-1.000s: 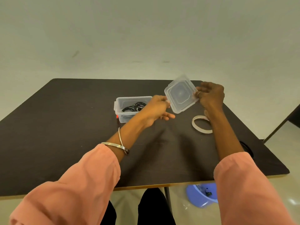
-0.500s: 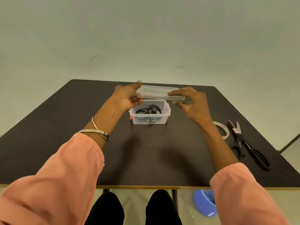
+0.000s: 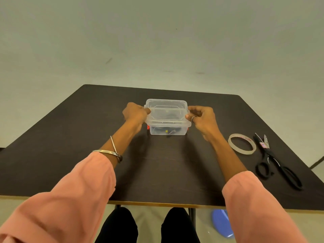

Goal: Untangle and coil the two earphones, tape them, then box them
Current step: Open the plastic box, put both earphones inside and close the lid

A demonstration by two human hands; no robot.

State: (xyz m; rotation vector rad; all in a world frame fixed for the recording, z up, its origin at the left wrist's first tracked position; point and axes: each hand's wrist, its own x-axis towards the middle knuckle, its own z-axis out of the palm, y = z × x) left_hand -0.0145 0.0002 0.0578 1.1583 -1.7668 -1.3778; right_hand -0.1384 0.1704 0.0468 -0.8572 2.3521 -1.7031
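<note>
Left hand [image 3: 135, 112] and right hand [image 3: 201, 116] gripped lid [image 3: 166, 111] ends atop box [image 3: 167, 130]. Tape roll [image 3: 242, 143], scissors [image 3: 273, 160] lay rightward on bench [image 3: 70, 137], clear of both.

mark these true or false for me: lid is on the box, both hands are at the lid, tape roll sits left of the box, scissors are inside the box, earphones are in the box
1. The lid sits on the box: true.
2. The left hand and right hand each grip an end of the lid: true.
3. The tape roll lies left of the box: false, it lies to the right.
4. The scissors are inside the box: false, they lie on the table beside the tape roll.
5. Black earphones show inside the box: true.
</note>
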